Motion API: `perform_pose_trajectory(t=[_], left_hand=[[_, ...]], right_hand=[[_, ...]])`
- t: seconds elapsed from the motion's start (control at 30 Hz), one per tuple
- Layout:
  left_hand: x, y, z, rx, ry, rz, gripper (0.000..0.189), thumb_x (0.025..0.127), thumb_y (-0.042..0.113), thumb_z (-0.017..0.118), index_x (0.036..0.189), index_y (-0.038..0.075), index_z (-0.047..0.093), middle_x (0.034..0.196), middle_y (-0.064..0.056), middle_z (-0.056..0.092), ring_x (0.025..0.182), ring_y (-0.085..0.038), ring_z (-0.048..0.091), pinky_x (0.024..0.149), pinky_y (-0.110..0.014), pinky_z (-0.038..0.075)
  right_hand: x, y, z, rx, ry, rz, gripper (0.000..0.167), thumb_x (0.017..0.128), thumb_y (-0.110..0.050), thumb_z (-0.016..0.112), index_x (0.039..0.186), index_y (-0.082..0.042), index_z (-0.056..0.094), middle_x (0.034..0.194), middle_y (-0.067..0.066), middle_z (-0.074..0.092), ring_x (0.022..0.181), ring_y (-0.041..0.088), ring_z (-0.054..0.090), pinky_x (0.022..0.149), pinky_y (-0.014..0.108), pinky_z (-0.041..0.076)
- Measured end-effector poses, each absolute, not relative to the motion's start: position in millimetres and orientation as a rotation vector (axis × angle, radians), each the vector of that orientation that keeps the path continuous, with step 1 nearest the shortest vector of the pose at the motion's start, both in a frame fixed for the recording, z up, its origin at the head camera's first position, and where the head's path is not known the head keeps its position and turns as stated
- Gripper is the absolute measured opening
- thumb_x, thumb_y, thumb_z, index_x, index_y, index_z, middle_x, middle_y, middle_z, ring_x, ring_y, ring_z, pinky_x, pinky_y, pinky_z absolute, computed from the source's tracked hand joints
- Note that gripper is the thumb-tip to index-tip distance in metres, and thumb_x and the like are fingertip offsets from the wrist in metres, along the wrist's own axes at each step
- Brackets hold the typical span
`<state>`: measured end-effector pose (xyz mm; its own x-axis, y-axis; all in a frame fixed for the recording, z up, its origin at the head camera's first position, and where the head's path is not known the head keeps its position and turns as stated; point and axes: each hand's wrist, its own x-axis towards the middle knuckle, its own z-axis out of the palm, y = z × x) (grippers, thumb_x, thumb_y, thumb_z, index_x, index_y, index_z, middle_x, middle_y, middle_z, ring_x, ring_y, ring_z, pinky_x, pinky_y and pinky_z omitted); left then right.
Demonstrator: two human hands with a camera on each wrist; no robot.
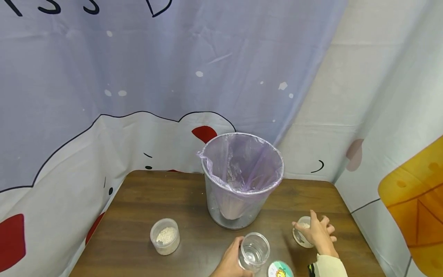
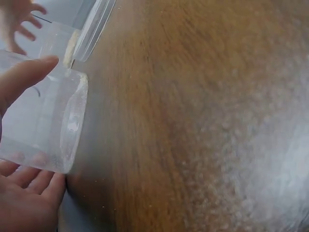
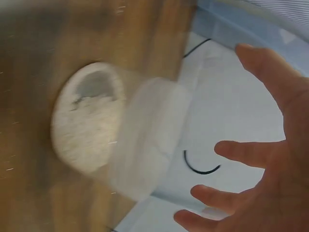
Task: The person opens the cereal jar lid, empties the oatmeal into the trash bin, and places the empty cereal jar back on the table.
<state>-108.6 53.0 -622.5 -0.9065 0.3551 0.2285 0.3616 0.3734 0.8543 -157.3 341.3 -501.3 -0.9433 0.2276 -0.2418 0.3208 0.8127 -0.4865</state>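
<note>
My left hand (image 1: 229, 261) holds a clear plastic jar (image 1: 254, 250), which stands at the front of the table. In the left wrist view the thumb (image 2: 31, 75) lies along one side of the jar (image 2: 41, 113), with the other fingers at its opposite side. No contents show inside it. Over at the right, my right hand (image 1: 320, 232) is spread above a small clear tub (image 1: 299, 237) of pale grains. The right wrist view shows those grains (image 3: 89, 130) and the fingers apart from the tub's rim (image 3: 166, 104).
A tall bin (image 1: 225, 204) with a purple liner (image 1: 238, 181) stands at the table's back. Another tub (image 1: 165, 246) of pale grains sits to the left. A round lid (image 1: 280, 270) with a coloured picture lies beside the jar. Printed curtains (image 1: 155, 77) hang behind the table (image 1: 138, 215).
</note>
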Motion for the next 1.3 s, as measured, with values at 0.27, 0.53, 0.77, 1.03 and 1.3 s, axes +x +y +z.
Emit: perform_pose_trajectory(t=[0.27,0.53,0.77,1.03,1.3], left_hand=[[-101.5,42.2,-621.1,-0.783,-2.558,-1.536,0.103,0.051,0.036,0.088,0.132,0.004,0.032,0.122,-0.007,0.051,0.111,-0.020,0.051,0.091,-0.036,0.045],[-91.3,23.5,-603.9,-0.710,-2.563,-1.821,0.107,0.055,0.045,0.084,0.140,0.020,0.023,0.137,-0.009,0.037,0.123,-0.033,0.038,0.099,-0.046,0.037],[-87.0,20.7,-576.9,-0.585,-2.482,-1.997,0.103,0.058,0.047,0.082,0.140,0.032,0.022,0.141,-0.007,0.031,0.127,-0.035,0.033,0.101,-0.051,0.032],[-88.9,27.2,-559.4,-0.554,-2.442,-1.872,0.103,0.058,0.050,0.081,0.140,0.032,0.023,0.137,0.001,0.033,0.125,-0.025,0.035,0.101,-0.047,0.034],[-91.5,31.6,-546.2,-0.517,-2.455,-1.837,0.103,0.055,0.055,0.080,0.139,0.035,0.024,0.136,0.004,0.035,0.127,-0.029,0.035,0.096,-0.057,0.034]], right_hand=[[-143.2,347.7,-523.0,0.381,2.841,-0.816,0.083,0.078,-0.032,0.069,0.137,0.004,0.022,0.127,0.042,0.011,0.104,0.063,0.018,0.080,0.074,0.027],[-139.9,347.8,-542.8,0.491,2.943,-0.885,0.096,0.075,-0.043,0.069,0.139,0.004,0.015,0.130,0.042,0.008,0.108,0.064,0.014,0.081,0.070,0.027],[-139.7,348.1,-556.4,0.578,2.994,-0.980,0.099,0.075,-0.037,0.071,0.142,-0.001,0.007,0.132,0.039,0.013,0.111,0.061,0.019,0.081,0.068,0.031],[-135.8,346.0,-557.5,0.572,3.042,-1.018,0.097,0.071,-0.035,0.074,0.141,0.000,0.015,0.130,0.038,0.019,0.110,0.059,0.023,0.080,0.066,0.034],[-122.8,332.0,-539.9,0.573,3.088,-1.065,0.097,0.068,-0.037,0.077,0.139,-0.001,0.022,0.128,0.036,0.024,0.107,0.058,0.027,0.077,0.061,0.036]])
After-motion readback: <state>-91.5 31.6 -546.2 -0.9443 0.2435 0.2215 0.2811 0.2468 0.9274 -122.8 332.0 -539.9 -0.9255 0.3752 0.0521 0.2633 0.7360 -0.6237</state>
